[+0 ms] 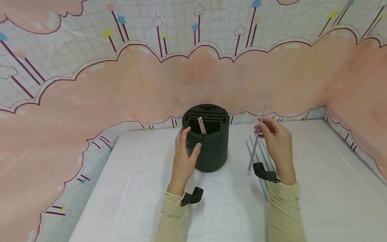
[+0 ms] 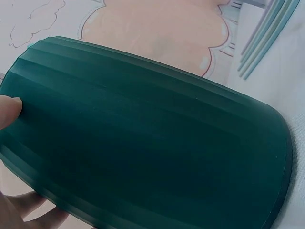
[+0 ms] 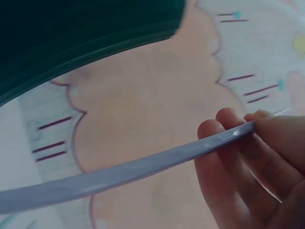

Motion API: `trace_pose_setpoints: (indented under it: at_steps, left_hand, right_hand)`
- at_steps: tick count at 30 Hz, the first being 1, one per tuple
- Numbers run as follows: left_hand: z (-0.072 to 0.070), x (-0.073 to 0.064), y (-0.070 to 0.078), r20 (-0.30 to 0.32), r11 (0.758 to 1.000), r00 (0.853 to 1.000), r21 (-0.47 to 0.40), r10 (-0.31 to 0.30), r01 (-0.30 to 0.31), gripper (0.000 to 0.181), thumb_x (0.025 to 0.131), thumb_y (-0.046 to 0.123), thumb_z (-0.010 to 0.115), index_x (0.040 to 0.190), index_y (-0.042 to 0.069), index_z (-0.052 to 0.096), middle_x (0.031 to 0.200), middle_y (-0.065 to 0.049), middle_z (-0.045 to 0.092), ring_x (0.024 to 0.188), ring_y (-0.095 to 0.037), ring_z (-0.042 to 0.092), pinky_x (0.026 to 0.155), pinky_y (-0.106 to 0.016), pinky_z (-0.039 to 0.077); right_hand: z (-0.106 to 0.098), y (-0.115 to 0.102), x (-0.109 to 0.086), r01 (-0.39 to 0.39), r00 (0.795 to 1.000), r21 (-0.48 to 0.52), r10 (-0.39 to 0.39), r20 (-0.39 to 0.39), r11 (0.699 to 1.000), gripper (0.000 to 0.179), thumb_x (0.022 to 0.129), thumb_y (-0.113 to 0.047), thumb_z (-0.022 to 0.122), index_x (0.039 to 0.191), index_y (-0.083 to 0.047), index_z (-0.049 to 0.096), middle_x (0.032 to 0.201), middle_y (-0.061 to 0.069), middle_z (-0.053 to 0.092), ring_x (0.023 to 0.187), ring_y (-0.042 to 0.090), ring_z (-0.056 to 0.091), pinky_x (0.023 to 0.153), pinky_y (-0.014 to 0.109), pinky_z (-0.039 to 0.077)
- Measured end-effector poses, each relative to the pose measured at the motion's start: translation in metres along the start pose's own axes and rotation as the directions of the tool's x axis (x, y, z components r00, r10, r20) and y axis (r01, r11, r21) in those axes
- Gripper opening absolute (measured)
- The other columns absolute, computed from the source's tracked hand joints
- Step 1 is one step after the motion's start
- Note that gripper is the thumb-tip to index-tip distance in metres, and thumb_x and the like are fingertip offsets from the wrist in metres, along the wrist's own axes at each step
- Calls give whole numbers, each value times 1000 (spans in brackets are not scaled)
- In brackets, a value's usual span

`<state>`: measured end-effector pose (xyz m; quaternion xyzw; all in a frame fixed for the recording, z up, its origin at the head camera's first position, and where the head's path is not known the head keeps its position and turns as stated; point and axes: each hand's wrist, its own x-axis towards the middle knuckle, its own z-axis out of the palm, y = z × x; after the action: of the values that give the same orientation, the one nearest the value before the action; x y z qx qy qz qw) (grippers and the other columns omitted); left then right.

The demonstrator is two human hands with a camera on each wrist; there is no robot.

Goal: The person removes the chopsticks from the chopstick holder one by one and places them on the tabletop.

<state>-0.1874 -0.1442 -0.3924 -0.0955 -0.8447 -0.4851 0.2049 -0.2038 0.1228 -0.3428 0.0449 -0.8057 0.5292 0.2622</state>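
A dark green ribbed pen holder [image 1: 211, 153] with a slotted top stands upright on the table. My left hand [image 1: 182, 161] grips its left side, fingers at the rim and thumb on the front wall. In the left wrist view, the thumb [image 2: 8, 112] presses the green wall. Two pale pink straws [image 1: 201, 126] lean inside its front compartment. To the right of the holder, my right hand [image 1: 278, 144] pinches a pale purple straw [image 1: 253, 153] between thumb and fingers. The right wrist view shows this long, slightly dented straw [image 3: 119, 172] slanting across, apart from the holder.
Several bluish and greenish straws [image 1: 263, 189] lie on the white-covered table [image 1: 136, 188], under and beside my right hand. Behind the table hangs a peach and white patterned cloth [image 1: 205, 80]. Both wrists carry black camera mounts [image 1: 193, 195].
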Motion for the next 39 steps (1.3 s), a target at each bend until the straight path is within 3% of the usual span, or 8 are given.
trace_pose_setpoints:
  at_steps: [7, 12, 16, 21, 32, 39]
  left_hand:
    - [-1, 1, -1, -3, 1000, 1000, 6, 11, -11, 55, 88, 47, 47, 136, 42, 21, 146, 6, 10, 130, -17, 21, 97, -49, 29]
    - [-1, 2, -1, -5, 1000, 1000, 6, 22, -22, 55, 88, 46, 48, 137, 41, 21, 146, 5, 11, 130, -19, 21, 96, -50, 29]
    - [-2, 2, -1, -3, 1000, 1000, 8, 17, -17, 56, 88, 46, 48, 137, 41, 20, 147, 5, 10, 130, -19, 22, 96, -50, 30]
    - [-2, 3, 0, 1, 1000, 1000, 3, 10, -10, 56, 88, 46, 48, 137, 41, 20, 147, 3, 11, 130, -18, 21, 96, -49, 31]
    - [-1, 3, -1, 2, 1000, 1000, -1, 8, -8, 56, 88, 46, 48, 137, 40, 21, 147, 0, 12, 130, -19, 22, 95, -50, 31]
    - [-1, 3, -2, 12, 1000, 1000, -8, -5, 5, 56, 88, 47, 47, 137, 40, 21, 147, 5, 9, 130, -18, 22, 95, -50, 31]
  right_hand:
    - [20, 27, 2, -24, 995, -154, 39, 93, 988, 24, 90, -14, 52, 112, -5, 59, 86, 8, 66, 72, 16, 63, 62, 17, 49]
    - [31, 42, 3, -46, 985, -246, 84, 150, 968, 31, 89, -11, 54, 119, -3, 55, 90, 11, 65, 71, 21, 63, 63, 30, 51]
    - [39, 51, 4, -50, 963, -290, 123, 240, 956, 38, 87, -11, 55, 124, 0, 50, 95, 13, 63, 78, 24, 61, 68, 38, 47]
    - [49, 66, 2, -55, 920, -340, 180, 347, 939, 42, 85, -6, 54, 125, 3, 47, 97, 13, 62, 84, 24, 56, 67, 34, 42]
    - [62, 94, -9, -60, 875, -495, 284, 392, 867, 38, 78, -3, 57, 115, 5, 56, 90, 13, 60, 76, 24, 51, 69, 39, 41]
    - [64, 100, -12, -33, 888, -507, 258, 380, 861, 36, 77, -3, 59, 113, 5, 57, 87, 15, 58, 78, 28, 51, 69, 42, 41]
